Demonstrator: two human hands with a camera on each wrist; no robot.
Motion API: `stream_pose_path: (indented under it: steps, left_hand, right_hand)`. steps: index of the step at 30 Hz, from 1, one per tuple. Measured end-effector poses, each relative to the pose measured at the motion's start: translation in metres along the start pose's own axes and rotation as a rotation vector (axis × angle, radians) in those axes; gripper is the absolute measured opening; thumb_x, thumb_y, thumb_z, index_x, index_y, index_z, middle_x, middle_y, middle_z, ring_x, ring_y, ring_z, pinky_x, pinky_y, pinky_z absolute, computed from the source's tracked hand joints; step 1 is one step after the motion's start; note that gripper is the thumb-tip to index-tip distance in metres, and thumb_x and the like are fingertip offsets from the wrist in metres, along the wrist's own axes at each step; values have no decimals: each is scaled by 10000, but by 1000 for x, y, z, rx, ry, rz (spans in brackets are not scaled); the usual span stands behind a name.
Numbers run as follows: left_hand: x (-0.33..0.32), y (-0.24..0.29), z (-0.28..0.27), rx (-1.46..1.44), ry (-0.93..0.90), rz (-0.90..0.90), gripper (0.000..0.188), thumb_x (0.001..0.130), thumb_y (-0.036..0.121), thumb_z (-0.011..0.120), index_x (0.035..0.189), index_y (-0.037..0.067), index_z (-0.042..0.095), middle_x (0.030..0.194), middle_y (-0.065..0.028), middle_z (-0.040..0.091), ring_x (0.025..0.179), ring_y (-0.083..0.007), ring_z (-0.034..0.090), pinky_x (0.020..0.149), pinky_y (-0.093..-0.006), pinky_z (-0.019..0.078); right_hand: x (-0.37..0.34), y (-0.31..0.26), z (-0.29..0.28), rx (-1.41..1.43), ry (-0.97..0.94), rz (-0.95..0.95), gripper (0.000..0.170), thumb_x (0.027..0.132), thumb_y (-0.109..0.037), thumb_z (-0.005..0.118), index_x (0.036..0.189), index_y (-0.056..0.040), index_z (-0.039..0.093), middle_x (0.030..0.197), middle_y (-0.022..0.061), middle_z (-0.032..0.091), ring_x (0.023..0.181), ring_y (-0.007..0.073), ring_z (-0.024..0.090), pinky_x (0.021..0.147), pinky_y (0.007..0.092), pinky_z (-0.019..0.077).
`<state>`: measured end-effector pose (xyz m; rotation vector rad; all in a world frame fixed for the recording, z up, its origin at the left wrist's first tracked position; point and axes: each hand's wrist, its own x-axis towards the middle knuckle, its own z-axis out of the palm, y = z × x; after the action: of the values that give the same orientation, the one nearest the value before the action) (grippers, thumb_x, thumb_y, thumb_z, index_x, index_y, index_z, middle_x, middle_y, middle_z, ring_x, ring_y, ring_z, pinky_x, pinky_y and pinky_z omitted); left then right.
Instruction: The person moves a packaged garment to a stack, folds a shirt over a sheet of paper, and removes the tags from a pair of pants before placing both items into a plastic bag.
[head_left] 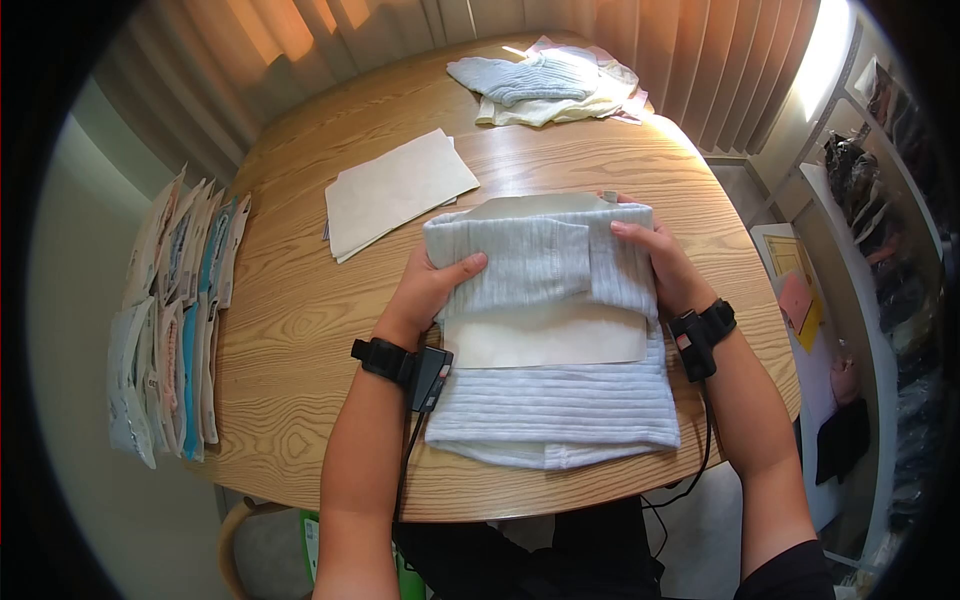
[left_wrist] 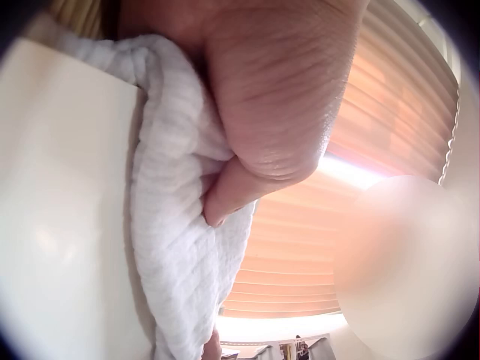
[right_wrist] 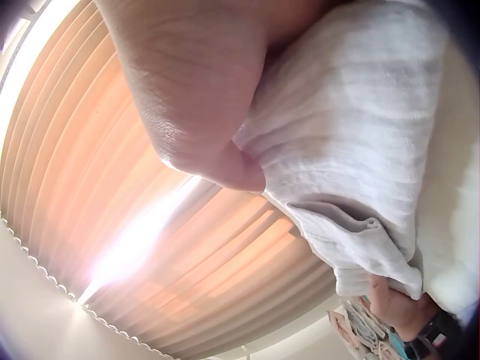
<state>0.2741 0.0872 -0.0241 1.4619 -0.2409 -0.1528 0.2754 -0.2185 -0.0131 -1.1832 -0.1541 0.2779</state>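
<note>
A pale grey-blue ribbed garment [head_left: 553,405] lies near the table's front edge, its upper part folded down over a cream card sheet [head_left: 545,338]. My left hand [head_left: 428,290] grips the fold at its left side, thumb on top of the cloth. At the right side my right hand [head_left: 665,258] holds the same fold, thumb over its top edge and fingers mostly hidden behind. The left wrist view shows the thumb pressing into the thick cloth [left_wrist: 176,202] beside the card [left_wrist: 67,195]. In the right wrist view a loose flap [right_wrist: 360,236] of the fold hangs between the hands.
More cream card sheets [head_left: 400,195] are stacked behind and left of the garment. A pile of folded clothes [head_left: 550,85] sits at the table's far edge. Bagged garments [head_left: 180,320] stand in rows along the left edge. Shelves [head_left: 850,230] with packed items flank the right side.
</note>
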Motion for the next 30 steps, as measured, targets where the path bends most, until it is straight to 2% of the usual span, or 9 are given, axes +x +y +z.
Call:
stream_pose_path:
  steps: [4, 6, 9, 15, 30]
  left_hand:
    - [1, 0, 0, 13, -3, 6, 462, 856, 119, 767, 1256, 22, 557, 1081, -46, 660, 947, -136, 629, 834, -294, 529]
    - [1, -1, -1, 10, -8, 8, 458, 854, 118, 769, 1250, 22, 559, 1078, -46, 661, 944, -136, 629, 831, -294, 528]
    - [1, -1, -1, 29, -15, -10, 452, 852, 121, 772, 1240, 21, 561, 1070, -45, 662, 941, -134, 628, 828, -293, 528]
    - [0, 0, 0, 38, -25, -10, 443, 850, 128, 776, 1227, 28, 565, 1057, -42, 662, 939, -130, 624, 826, -291, 525]
    - [-1, 1, -1, 70, -34, -38, 445, 844, 130, 782, 1216, 37, 556, 1042, -28, 655, 938, -123, 614, 833, -282, 513]
  right_hand:
    - [1, 3, -1, -1, 16, -16, 519, 918, -272, 662, 1351, -30, 508, 1173, 65, 623, 1053, 137, 604, 919, 284, 496]
    - [0, -1, 3, 40, 39, -9, 450, 958, -334, 611, 1280, -23, 568, 1110, 64, 651, 999, 129, 624, 888, 276, 506]
    - [1, -1, 3, 105, 107, 39, 399, 978, -348, 573, 1197, -18, 620, 1048, 56, 667, 965, 124, 634, 865, 274, 514]
    - [5, 6, -4, 58, 108, -13, 336, 974, -321, 584, 1123, -28, 653, 1015, 40, 672, 921, 109, 625, 836, 267, 514]
    - [11, 11, -13, -5, 132, -31, 219, 932, -233, 598, 1067, -64, 634, 986, 15, 644, 886, 97, 604, 819, 245, 501]
